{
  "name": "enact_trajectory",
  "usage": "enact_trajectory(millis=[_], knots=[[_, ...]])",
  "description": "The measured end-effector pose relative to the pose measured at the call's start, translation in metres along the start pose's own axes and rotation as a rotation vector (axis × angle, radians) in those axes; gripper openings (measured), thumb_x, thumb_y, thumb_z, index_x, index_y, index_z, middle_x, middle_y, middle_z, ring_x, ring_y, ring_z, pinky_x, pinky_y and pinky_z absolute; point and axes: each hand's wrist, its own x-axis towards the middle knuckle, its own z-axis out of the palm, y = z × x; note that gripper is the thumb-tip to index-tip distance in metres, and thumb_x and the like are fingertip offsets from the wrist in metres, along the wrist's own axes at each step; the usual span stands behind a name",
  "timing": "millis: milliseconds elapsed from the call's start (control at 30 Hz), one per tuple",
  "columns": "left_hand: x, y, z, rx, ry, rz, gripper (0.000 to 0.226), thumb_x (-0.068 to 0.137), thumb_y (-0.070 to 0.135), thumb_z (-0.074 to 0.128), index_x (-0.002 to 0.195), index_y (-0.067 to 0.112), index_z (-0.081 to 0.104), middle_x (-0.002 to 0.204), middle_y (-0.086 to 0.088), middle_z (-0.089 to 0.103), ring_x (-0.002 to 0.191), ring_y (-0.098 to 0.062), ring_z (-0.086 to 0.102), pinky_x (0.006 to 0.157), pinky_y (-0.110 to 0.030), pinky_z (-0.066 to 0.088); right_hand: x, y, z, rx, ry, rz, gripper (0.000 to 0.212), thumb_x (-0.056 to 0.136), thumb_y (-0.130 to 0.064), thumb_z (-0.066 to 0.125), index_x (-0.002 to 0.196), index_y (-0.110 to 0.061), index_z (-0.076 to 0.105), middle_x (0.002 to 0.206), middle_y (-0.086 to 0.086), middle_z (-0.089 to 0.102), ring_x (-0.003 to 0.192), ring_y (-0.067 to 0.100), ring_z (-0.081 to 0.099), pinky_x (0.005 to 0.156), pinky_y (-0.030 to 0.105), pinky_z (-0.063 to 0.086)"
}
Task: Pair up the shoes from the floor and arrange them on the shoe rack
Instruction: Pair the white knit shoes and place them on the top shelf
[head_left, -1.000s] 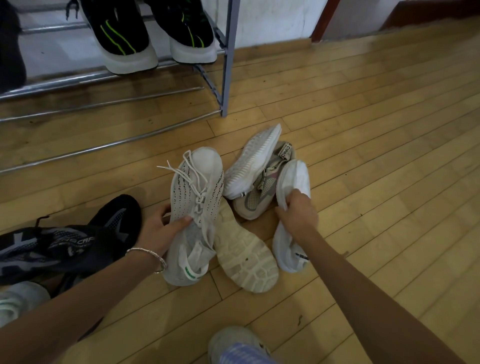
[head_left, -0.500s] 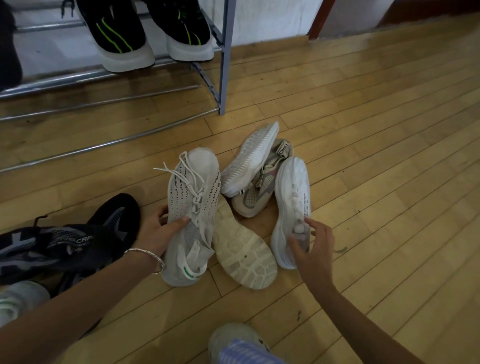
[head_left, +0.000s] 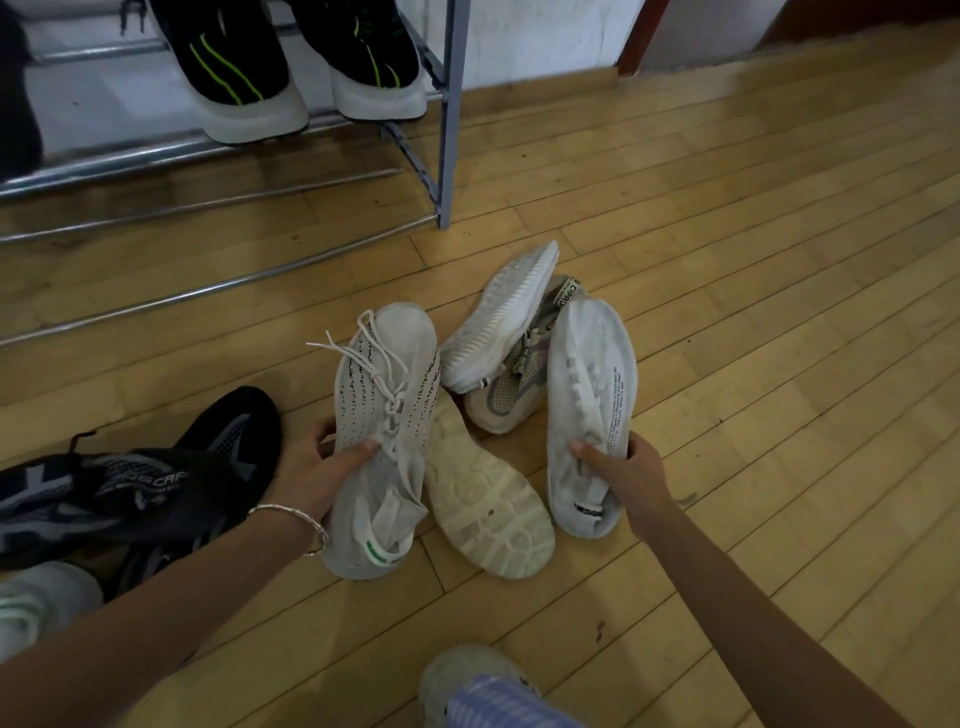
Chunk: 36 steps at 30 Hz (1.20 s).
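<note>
My left hand (head_left: 311, 473) grips a white knit sneaker with laces (head_left: 387, 415) by its middle, toe pointing away. My right hand (head_left: 626, 470) holds a second white knit sneaker (head_left: 589, 395) near its heel, upper side facing me. Between them lies a cream shoe sole-up (head_left: 483, 512) on the wooden floor. Behind it, a white shoe on its side (head_left: 501, 317) leans over a grey-and-white sneaker (head_left: 514, 395). The metal shoe rack (head_left: 447, 130) stands at the top left with a black-and-green pair (head_left: 291, 57) on a shelf.
Dark black-and-grey sneakers (head_left: 130, 483) lie at the left by my forearm. A pale shoe (head_left: 36, 603) sits at the lower left edge. My own foot in a light shoe (head_left: 467, 675) shows at the bottom. Bare floorboards stretch to the right.
My right hand turned the right white sneaker over from its side and now grips it near the heel, upper facing up. My left hand kept its hold on the laced sneaker.
</note>
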Motion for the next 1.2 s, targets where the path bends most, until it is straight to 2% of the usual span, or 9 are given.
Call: enact_trajectory(millis=[267, 433, 500, 567, 733, 900, 1033, 1100, 1200], knots=[[0.0, -0.001, -0.006, 0.009, 0.014, -0.006, 0.048, 0.082, 0.01, 0.066, 0.127, 0.007, 0.05, 0.107, -0.011, 0.06, 0.084, -0.018, 0.058, 0.071, -0.028, 0.046, 0.001, 0.017, -0.029, -0.031, 0.091, 0.088, 0.028, 0.072, -0.03, 0.079, 0.087, -0.012, 0.065, 0.09, 0.003, 0.068, 0.079, 0.015, 0.062, 0.065, 0.029, 0.05], [0.0, 0.0, -0.005, -0.002, 0.006, -0.006, 0.05, 0.082, 0.01, 0.066, 0.128, 0.007, 0.048, 0.108, -0.01, 0.059, 0.088, -0.02, 0.057, 0.075, -0.031, 0.045, 0.01, 0.011, -0.04, -0.608, 0.082, 0.151, 0.076, 0.052, -0.081, 0.062, 0.077, -0.009, 0.062, 0.074, 0.005, 0.066, 0.067, 0.017, 0.061, 0.06, 0.031, 0.051], [-0.001, 0.001, -0.005, -0.008, 0.014, -0.007, 0.05, 0.082, 0.011, 0.067, 0.128, 0.007, 0.049, 0.108, -0.01, 0.059, 0.091, -0.022, 0.057, 0.079, -0.033, 0.045, 0.013, 0.008, -0.047, -0.915, 0.085, 0.183, 0.103, 0.04, -0.097, 0.043, 0.088, -0.008, 0.059, 0.089, 0.007, 0.065, 0.084, 0.025, 0.062, 0.075, 0.039, 0.052], [-0.001, 0.002, -0.005, -0.012, 0.017, -0.003, 0.049, 0.081, 0.011, 0.067, 0.127, 0.008, 0.049, 0.108, -0.01, 0.059, 0.092, -0.024, 0.057, 0.081, -0.035, 0.046, 0.014, 0.003, -0.052, -1.037, 0.117, 0.176, 0.104, 0.048, -0.094, 0.047, 0.107, -0.008, 0.052, 0.108, 0.012, 0.058, 0.102, 0.031, 0.055, 0.086, 0.044, 0.047], [0.001, 0.002, -0.008, -0.014, 0.023, -0.003, 0.048, 0.08, 0.01, 0.068, 0.125, 0.007, 0.051, 0.11, -0.011, 0.062, 0.098, -0.027, 0.06, 0.084, -0.039, 0.049, 0.003, -0.056, -0.01, -0.618, 0.233, -0.296, 0.05, 0.077, -0.055, 0.062, 0.107, -0.014, 0.057, 0.101, 0.006, 0.058, 0.095, 0.024, 0.055, 0.082, 0.042, 0.046], [0.003, 0.002, -0.009, -0.037, 0.023, -0.015, 0.05, 0.08, 0.011, 0.069, 0.126, 0.006, 0.052, 0.114, -0.015, 0.063, 0.1, -0.03, 0.061, 0.088, -0.044, 0.05, 0.004, -0.103, 0.082, -0.149, -0.098, -0.088, 0.074, 0.073, -0.062, 0.064, 0.113, -0.001, 0.055, 0.094, 0.009, 0.061, 0.094, 0.026, 0.059, 0.067, 0.033, 0.049], [0.003, 0.002, -0.011, -0.044, 0.045, -0.017, 0.05, 0.079, 0.011, 0.069, 0.126, 0.006, 0.052, 0.112, -0.015, 0.063, 0.098, -0.029, 0.061, 0.084, -0.04, 0.05, 0.008, -0.104, 0.138, -0.153, 0.04, -0.057, 0.107, 0.053, -0.064, 0.072, 0.136, -0.01, 0.032, 0.131, 0.008, 0.048, 0.123, 0.027, 0.045, 0.097, 0.044, 0.042], [0.003, 0.002, -0.013, -0.049, 0.054, -0.025, 0.05, 0.079, 0.011, 0.07, 0.126, 0.006, 0.052, 0.112, -0.015, 0.062, 0.097, -0.028, 0.061, 0.083, -0.039, 0.049, 0.011, -0.11, 0.151, -0.059, 0.086, -0.067, 0.103, 0.06, -0.039, 0.076, 0.143, -0.013, 0.021, 0.141, 0.006, 0.039, 0.127, 0.028, 0.041, 0.101, 0.04, 0.04], [0.003, 0.002, -0.016, -0.061, 0.063, -0.029, 0.05, 0.079, 0.01, 0.069, 0.125, 0.006, 0.051, 0.109, -0.012, 0.062, 0.098, -0.029, 0.06, 0.083, -0.039, 0.049, 0.012, -0.118, 0.15, -0.054, 0.14, -0.212, 0.083, 0.066, -0.027, 0.072, 0.137, -0.011, 0.032, 0.132, 0.006, 0.046, 0.118, 0.026, 0.047, 0.092, 0.036, 0.045]])
